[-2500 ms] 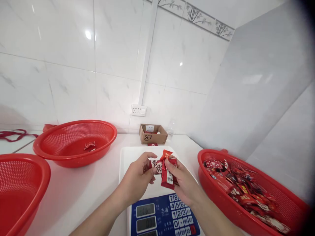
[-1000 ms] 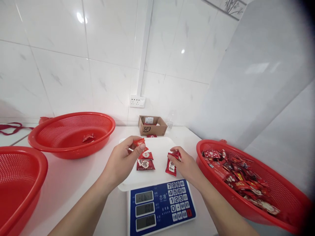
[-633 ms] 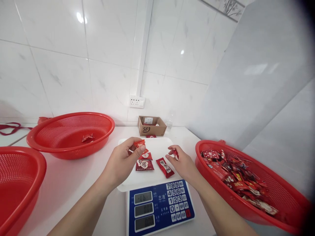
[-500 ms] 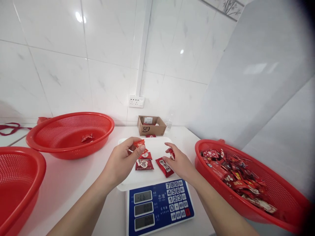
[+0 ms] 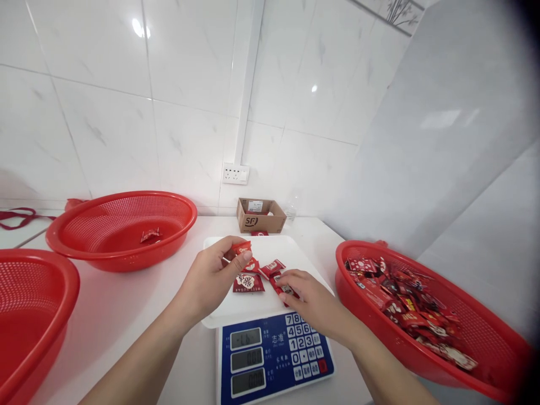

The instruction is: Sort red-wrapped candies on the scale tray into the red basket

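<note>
My left hand [image 5: 213, 275] pinches an orange-red candy packet [image 5: 242, 247] between thumb and fingers above the white weighing pan [image 5: 223, 309]. Just below it lie another red packet [image 5: 253, 265] and a dark red packet with white lettering [image 5: 248, 283]. My right hand [image 5: 314, 295] has its thumb and fingers closed around a long dark red packet [image 5: 278, 284] on the pan, partly hiding it. A small red candy [image 5: 272, 268] rests against that packet's upper end. The blue scale panel [image 5: 274, 360] faces me, with dim displays.
To the right, a red basket [image 5: 343, 264] holds many wrapped candies. At the left stand a red colander [image 5: 126, 261] with a few wrappers or candies and another red basket [image 5: 70, 292]. Behind the scale are a cardboard box [image 5: 261, 224], a red packet [image 5: 259, 233] and a clear plastic bottle [image 5: 291, 209].
The small red candy has left my right hand and now lies on the pan. My right hand has moved down onto the long dark red packet. My left hand stays nearly still.
</note>
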Action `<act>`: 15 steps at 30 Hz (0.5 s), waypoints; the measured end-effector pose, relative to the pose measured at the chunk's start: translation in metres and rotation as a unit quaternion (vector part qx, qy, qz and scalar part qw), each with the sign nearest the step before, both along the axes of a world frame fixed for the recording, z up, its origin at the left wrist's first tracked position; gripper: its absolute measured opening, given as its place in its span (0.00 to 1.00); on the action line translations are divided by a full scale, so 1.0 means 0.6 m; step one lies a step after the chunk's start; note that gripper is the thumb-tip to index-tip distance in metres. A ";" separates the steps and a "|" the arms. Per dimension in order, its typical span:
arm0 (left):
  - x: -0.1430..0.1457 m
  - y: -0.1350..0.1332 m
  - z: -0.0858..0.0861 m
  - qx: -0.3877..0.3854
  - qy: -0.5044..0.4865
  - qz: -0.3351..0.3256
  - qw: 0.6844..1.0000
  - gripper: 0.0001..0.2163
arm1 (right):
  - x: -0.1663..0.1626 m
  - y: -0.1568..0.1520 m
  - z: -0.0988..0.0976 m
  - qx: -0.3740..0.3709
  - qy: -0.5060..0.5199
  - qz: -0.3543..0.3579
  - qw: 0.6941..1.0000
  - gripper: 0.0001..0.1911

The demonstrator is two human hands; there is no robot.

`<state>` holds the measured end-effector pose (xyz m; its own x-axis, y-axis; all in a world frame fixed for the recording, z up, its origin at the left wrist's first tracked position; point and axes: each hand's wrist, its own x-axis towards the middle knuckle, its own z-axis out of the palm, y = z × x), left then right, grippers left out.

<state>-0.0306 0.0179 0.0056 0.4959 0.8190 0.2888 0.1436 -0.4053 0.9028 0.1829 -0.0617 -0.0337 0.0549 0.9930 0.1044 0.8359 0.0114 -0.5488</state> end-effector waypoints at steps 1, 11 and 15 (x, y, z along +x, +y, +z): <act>0.001 0.000 -0.001 -0.001 0.000 -0.003 1.000 0.10 | -0.002 -0.003 0.000 -0.008 -0.004 0.002 1.000 0.13; 0.003 -0.001 -0.003 0.006 0.009 -0.007 1.000 0.11 | -0.003 0.018 -0.012 -0.005 -0.057 -0.019 0.998 0.19; 0.001 -0.002 -0.002 0.010 0.018 0.000 1.000 0.11 | -0.005 0.032 -0.014 0.004 -0.077 -0.040 0.996 0.19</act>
